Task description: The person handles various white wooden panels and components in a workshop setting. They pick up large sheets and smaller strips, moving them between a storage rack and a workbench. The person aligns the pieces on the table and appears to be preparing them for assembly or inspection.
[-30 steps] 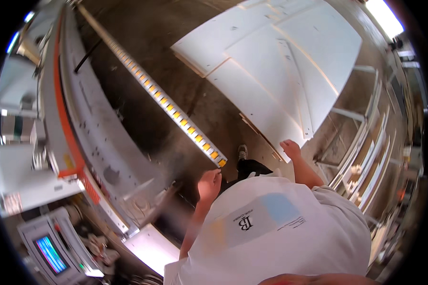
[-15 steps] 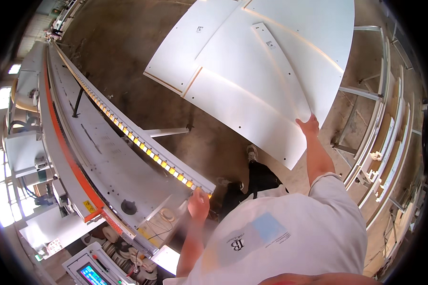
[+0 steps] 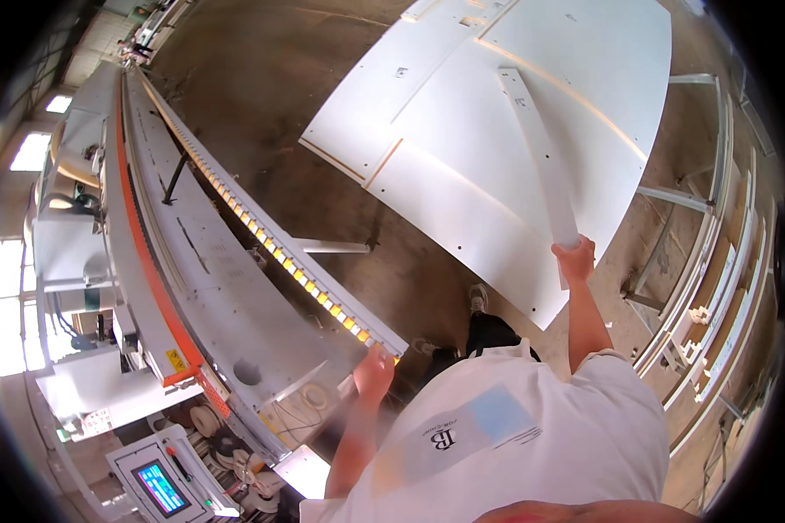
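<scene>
Right hand: the person's bare right hand (image 3: 575, 261) is closed round the near part of a narrow, flat white strip with small dark holes (image 3: 535, 148), a short piece of which shows on the near side of the grip.
Left hand: the bare left hand (image 3: 374, 373) is at the near end of a long, pale, straight rail set with yellow and white blocks (image 3: 299, 275); I cannot tell whether its fingers grip the rail or only rest there.
Strip's place: over the right part of the broad, flat white panels (image 3: 449, 209), right of the rail and well apart from it.
Swing risk: held by one hand near one end, the strip could twist or its far end could swing, since nothing seems to support that end except the panels.
Scratch risk: if the far end drags, it could mark the white faces beneath or push a loose panel out of line.
Footing risk: the panels' near corner lies close to the person's legs, so a turn there could catch it.
Strip's direction: its long axis runs from far left to near right; the near end points toward the person, the far end away.
</scene>
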Action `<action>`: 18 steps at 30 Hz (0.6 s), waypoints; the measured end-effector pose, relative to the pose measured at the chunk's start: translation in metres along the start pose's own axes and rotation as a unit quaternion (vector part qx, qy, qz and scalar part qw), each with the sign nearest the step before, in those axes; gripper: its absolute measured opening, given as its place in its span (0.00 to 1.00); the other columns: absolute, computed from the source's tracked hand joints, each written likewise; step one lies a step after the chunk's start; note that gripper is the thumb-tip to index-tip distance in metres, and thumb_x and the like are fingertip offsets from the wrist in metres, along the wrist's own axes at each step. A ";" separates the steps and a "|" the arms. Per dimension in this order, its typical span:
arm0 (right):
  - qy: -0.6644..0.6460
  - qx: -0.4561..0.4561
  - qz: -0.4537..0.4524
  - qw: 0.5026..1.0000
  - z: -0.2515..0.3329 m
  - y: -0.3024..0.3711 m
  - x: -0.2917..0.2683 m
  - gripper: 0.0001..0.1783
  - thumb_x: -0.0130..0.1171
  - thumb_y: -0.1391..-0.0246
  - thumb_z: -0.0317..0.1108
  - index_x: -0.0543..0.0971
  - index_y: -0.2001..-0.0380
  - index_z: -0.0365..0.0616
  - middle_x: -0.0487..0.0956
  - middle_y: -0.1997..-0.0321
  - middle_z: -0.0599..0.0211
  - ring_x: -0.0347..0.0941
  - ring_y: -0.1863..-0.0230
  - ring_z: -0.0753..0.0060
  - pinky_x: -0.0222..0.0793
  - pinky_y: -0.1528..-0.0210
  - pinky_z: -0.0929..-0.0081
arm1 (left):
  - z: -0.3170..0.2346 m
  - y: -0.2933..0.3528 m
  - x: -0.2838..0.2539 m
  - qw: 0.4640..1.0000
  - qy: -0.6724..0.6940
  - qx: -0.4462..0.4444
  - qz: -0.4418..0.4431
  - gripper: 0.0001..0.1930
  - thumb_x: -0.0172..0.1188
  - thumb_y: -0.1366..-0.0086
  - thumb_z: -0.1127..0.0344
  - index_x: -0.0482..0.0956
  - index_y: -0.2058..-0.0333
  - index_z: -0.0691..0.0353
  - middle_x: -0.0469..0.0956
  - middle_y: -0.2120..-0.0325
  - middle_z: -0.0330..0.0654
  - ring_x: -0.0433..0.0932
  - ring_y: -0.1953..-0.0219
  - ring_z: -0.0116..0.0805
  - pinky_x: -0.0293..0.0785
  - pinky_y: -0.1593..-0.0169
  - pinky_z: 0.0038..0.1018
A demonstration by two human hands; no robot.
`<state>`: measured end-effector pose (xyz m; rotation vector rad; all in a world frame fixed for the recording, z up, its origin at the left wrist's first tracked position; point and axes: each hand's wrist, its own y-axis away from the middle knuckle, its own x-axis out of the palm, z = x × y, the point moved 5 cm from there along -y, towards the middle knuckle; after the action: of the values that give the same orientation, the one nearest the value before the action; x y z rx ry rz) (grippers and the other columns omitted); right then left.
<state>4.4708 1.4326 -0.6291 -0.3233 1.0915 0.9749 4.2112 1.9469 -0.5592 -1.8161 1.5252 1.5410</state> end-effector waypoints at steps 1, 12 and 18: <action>0.007 -0.017 -0.004 1.000 0.007 0.007 -0.008 0.40 0.72 0.67 0.49 0.75 0.46 0.48 0.74 0.45 0.61 0.73 0.44 0.56 0.74 0.45 0.56 | 0.004 -0.001 0.001 1.000 -0.004 0.006 -0.002 0.12 0.58 0.35 0.53 0.76 0.62 0.54 0.84 0.72 0.41 0.84 0.67 0.47 0.77 0.63 0.42; 0.027 -0.500 -0.098 0.860 0.106 0.114 -0.094 0.38 0.73 0.72 0.38 0.75 0.50 0.51 0.75 0.50 0.66 0.74 0.48 0.56 0.76 0.51 0.58 | -0.060 0.004 -0.133 0.936 -0.042 0.253 -0.240 0.22 0.68 0.46 0.66 0.79 0.50 0.55 0.81 0.55 0.43 0.77 0.50 0.47 0.74 0.48 0.42; -0.022 -0.726 -0.060 0.685 0.222 0.209 -0.111 0.35 0.72 0.73 0.34 0.78 0.51 0.50 0.77 0.50 0.67 0.77 0.48 0.56 0.76 0.49 0.58 | -0.033 0.023 -0.209 0.875 -0.205 0.303 -0.315 0.36 0.75 0.55 0.59 0.75 0.44 0.50 0.62 0.31 0.40 0.59 0.29 0.44 0.54 0.27 0.51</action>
<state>4.4244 1.6406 -0.3840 -1.6254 -0.0164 1.5535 4.2394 2.0189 -0.3610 -1.3061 0.9188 0.9027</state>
